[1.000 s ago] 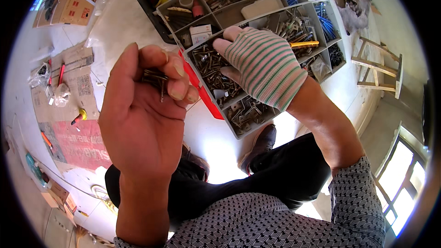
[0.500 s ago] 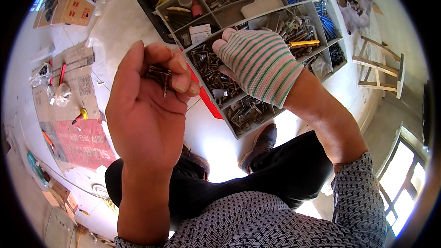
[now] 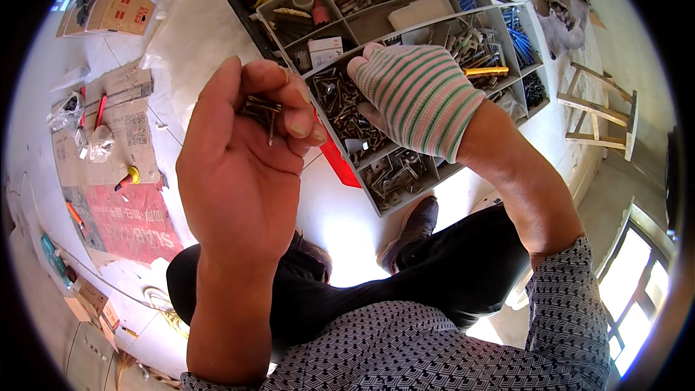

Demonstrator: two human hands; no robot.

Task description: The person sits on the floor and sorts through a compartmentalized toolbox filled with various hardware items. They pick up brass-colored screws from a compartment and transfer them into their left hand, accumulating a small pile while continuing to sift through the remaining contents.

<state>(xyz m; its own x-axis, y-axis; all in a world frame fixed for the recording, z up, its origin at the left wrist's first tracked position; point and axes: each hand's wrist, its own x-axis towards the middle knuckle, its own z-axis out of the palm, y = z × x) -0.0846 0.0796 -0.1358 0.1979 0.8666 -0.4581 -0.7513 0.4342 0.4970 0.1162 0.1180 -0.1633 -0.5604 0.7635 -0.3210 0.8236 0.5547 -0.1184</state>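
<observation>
My bare left hand (image 3: 246, 152) is turned palm up, its fingers curled over several dark screws (image 3: 264, 110). One screw points down across the palm. My right hand (image 3: 420, 98), in a striped pink, green and white glove with bare fingertips, reaches over a compartment of a grey organizer tray (image 3: 369, 27). Loose screws (image 3: 346, 105) fill that compartment and show between the bent fingers and the thumb, which stand apart. The undersides of those fingertips are hidden. Just below, a small whitish cap (image 3: 355, 146) lies by the screws, and metal brackets (image 3: 394, 174) fill the adjoining compartment.
Other compartments hold a small white box (image 3: 326, 51), blue wall plugs (image 3: 517, 36) and a yellow-handled tool (image 3: 486, 71). Flattened cardboard (image 3: 119, 159) with tools lies at left. A wooden stool (image 3: 597, 108) stands at right, a cardboard carton (image 3: 119, 3) at upper left.
The view has shifted slightly, so the tray and both hands sit a little further right. My left hand still holds the screws, and my right hand stays over the screw compartment.
</observation>
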